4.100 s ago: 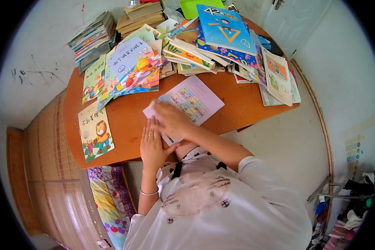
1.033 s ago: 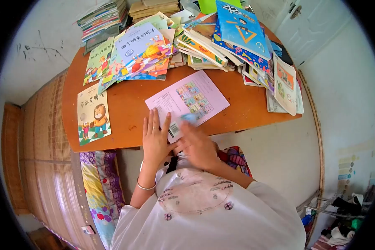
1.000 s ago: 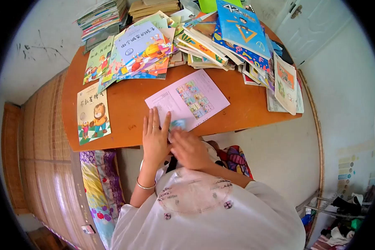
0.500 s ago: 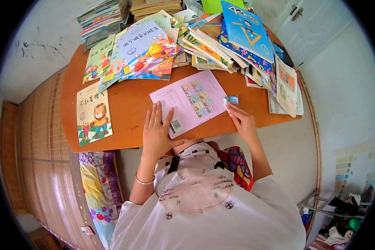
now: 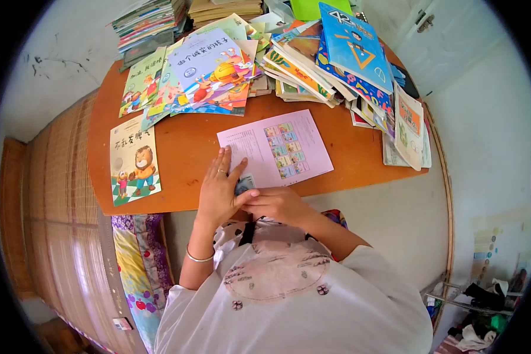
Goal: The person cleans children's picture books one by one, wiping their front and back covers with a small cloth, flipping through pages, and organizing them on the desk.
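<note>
A pink booklet [image 5: 256,138] lies back cover up near the table's front edge, with a grid of small cover pictures [image 5: 286,150] on it. My left hand [image 5: 221,183] rests flat on its left side, fingers stretched out and thumb pointing right. At the booklet's lower edge, my right hand [image 5: 277,205] is curled beside the left thumb, its fingertips hidden. A small greyish patch [image 5: 244,184] shows between the hands where the barcode is; I cannot tell whether something covers it. The small blue-and-white thing from before is out of sight.
A cream picture book with a lion [image 5: 137,156] lies at the left. Behind are a spread of picture books [image 5: 209,65] and a tall pile topped by a blue book [image 5: 357,50]. A thin booklet [image 5: 408,127] overhangs the table's [image 5: 183,159] right side.
My right hand has moved left from the booklet's right side to its lower edge beside my left hand. The blue-and-white thing it held is now hidden. The booklet appears slightly turned and shifted right.
</note>
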`<control>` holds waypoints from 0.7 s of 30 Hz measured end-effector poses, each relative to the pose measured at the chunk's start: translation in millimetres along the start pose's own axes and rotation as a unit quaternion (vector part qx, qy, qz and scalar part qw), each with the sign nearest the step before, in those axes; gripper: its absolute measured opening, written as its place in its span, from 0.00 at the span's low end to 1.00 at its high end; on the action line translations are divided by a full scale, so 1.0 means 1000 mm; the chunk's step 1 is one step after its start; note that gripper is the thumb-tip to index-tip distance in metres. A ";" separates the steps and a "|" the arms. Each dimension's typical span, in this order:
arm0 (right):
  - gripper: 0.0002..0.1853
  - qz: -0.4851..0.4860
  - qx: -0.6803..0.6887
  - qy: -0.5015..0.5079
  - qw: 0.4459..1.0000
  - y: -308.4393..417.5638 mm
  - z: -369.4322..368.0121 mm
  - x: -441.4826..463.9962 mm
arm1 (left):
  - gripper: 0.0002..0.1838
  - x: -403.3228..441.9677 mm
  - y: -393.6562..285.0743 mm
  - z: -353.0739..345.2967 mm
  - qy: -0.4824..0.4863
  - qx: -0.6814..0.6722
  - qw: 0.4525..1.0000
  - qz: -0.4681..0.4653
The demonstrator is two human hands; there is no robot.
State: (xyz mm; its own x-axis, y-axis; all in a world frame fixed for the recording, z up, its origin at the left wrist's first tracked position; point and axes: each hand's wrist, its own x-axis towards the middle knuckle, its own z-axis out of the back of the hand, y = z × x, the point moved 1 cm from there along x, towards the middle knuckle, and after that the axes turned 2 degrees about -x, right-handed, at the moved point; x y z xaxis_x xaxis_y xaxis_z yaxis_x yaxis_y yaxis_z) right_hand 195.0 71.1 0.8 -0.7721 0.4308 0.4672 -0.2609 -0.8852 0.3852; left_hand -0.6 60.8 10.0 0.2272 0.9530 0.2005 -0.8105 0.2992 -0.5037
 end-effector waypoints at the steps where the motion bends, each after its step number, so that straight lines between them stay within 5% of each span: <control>1: 0.13 0.019 0.011 -0.004 1.000 -0.004 0.007 -0.007 | 0.47 0.001 0.000 0.000 -0.005 -0.003 1.000 0.002; 8: 0.18 -0.155 -0.040 -0.024 0.987 -0.053 0.082 -0.093 | 0.40 -0.001 -0.011 -0.002 -0.021 0.008 1.000 0.015; 15: 0.22 -0.295 -0.076 -0.044 0.951 -0.062 0.084 -0.068 | 0.41 0.000 -0.010 -0.002 -0.024 0.058 0.998 -0.010; 21: 0.24 -0.257 -0.057 -0.053 0.963 -0.145 0.078 0.003 | 0.40 0.000 -0.011 0.001 -0.019 0.051 0.998 -0.006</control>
State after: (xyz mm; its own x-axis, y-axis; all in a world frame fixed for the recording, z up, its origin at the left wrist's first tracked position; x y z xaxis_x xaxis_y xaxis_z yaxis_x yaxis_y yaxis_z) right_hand 275.9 214.8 8.7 -0.4614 0.8279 0.3188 -0.6600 -0.5605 0.5003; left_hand 8.4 57.6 16.3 0.2181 0.9460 0.2397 -0.8591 0.3027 -0.4128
